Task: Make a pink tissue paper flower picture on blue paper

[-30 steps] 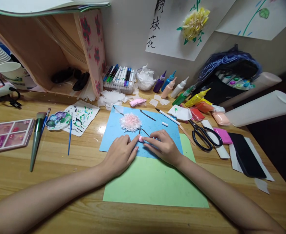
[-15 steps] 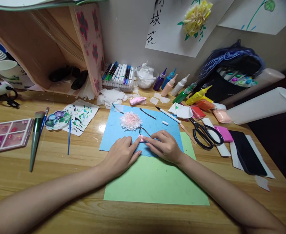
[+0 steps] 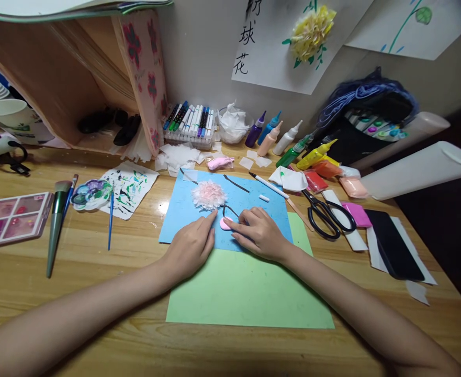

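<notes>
A flat pink clay disc [image 3: 224,224] lies on the blue paper [image 3: 175,225], just below a black drawn stem. My right hand [image 3: 260,233] rests to its right, index fingertip touching the disc and the other fingers loosely bent. My left hand [image 3: 191,242] lies flat at the disc's left, apart from it, index finger stretched toward the pink tissue-paper flower [image 3: 209,195] with nothing held. The flower sits on the blue paper among black drawn lines. Under the blue sheet lies a green sheet [image 3: 249,293].
An uncapped marker [image 3: 269,186], its white cap [image 3: 264,198] and black scissors [image 3: 324,217] lie on the right. Behind stand paint bottles [image 3: 267,139], a marker box [image 3: 190,125] and a bowl of tissue [image 3: 234,124]. Brushes [image 3: 57,230] and a paint-stained paper [image 3: 132,186] lie left.
My left hand has drawn back left, off the clay disc, which now shows more fully. My right index finger stays on it. The view has shifted slightly.
</notes>
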The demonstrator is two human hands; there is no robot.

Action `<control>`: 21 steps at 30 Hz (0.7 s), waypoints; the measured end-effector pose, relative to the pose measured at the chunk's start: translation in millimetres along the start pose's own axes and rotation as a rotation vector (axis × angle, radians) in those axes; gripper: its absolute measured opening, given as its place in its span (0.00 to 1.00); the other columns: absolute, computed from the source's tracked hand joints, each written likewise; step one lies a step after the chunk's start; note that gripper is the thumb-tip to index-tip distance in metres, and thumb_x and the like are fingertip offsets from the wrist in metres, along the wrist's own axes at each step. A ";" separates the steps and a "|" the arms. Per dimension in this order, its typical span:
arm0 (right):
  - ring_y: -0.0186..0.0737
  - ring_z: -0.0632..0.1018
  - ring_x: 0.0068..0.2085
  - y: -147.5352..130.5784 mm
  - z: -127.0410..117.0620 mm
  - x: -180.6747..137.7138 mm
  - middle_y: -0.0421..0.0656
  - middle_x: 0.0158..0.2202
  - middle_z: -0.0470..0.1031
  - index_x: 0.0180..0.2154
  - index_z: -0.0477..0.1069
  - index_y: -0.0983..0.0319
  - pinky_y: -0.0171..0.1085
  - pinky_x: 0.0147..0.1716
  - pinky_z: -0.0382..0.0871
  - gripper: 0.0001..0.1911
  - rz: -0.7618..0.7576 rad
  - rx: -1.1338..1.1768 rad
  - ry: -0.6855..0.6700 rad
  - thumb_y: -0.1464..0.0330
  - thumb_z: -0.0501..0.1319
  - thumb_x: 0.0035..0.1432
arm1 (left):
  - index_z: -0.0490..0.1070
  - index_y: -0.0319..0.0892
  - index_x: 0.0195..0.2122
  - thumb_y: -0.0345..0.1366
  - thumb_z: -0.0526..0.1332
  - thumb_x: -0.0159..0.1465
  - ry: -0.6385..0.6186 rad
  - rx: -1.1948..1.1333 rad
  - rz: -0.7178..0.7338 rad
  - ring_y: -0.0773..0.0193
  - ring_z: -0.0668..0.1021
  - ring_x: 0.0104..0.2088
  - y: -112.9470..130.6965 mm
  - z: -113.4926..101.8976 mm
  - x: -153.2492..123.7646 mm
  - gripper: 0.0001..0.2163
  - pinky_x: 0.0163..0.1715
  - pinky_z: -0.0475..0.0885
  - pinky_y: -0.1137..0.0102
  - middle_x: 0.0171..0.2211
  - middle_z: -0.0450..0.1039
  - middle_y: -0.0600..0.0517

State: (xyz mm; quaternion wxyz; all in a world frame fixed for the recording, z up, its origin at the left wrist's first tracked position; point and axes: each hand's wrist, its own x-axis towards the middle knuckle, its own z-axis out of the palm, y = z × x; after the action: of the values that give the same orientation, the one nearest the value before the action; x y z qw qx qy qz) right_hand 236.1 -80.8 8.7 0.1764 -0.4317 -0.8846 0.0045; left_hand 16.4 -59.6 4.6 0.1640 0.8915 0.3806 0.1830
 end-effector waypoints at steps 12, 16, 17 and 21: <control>0.41 0.62 0.34 -0.6 -0.8 0.1 0.45 0.32 0.67 0.53 0.67 0.62 0.40 0.37 0.54 0.19 0.006 -0.023 0.015 0.65 0.49 0.63 | 0.57 0.37 0.56 0.33 0.49 0.66 -0.055 0.067 -0.045 0.61 0.77 0.41 -1.9 1.4 6.0 0.17 0.39 0.72 0.68 0.42 0.74 0.46; 0.41 0.62 0.35 -1.8 -2.4 1.4 0.45 0.33 0.67 0.53 0.67 0.60 0.41 0.39 0.54 0.20 -0.041 -0.033 -0.043 0.62 0.50 0.63 | 0.58 0.37 0.55 0.33 0.49 0.66 -0.064 0.069 -0.052 0.61 0.78 0.40 -0.7 1.5 7.2 0.17 0.38 0.72 0.68 0.40 0.74 0.46; 0.41 0.62 0.35 -1.9 -2.5 1.6 0.45 0.32 0.67 0.53 0.68 0.60 0.41 0.39 0.53 0.19 -0.049 -0.039 -0.048 0.62 0.50 0.63 | 0.58 0.37 0.55 0.34 0.49 0.66 -0.064 0.068 -0.051 0.61 0.78 0.39 -0.7 1.5 7.5 0.17 0.37 0.72 0.68 0.40 0.74 0.46; 0.41 0.62 0.34 -2.0 -2.5 1.6 0.45 0.32 0.68 0.52 0.68 0.61 0.41 0.40 0.53 0.19 -0.090 -0.046 -0.029 0.63 0.48 0.64 | 0.57 0.38 0.55 0.34 0.48 0.66 -0.074 0.054 -0.054 0.61 0.78 0.38 -1.1 0.8 8.3 0.17 0.37 0.72 0.68 0.40 0.74 0.47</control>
State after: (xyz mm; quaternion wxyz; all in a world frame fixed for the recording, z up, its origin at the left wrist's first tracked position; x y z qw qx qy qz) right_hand 234.5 -81.1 11.8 0.1537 -0.3953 -0.9054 -0.0173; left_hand 21.5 -52.8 5.1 0.1588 0.8912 0.4029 0.1351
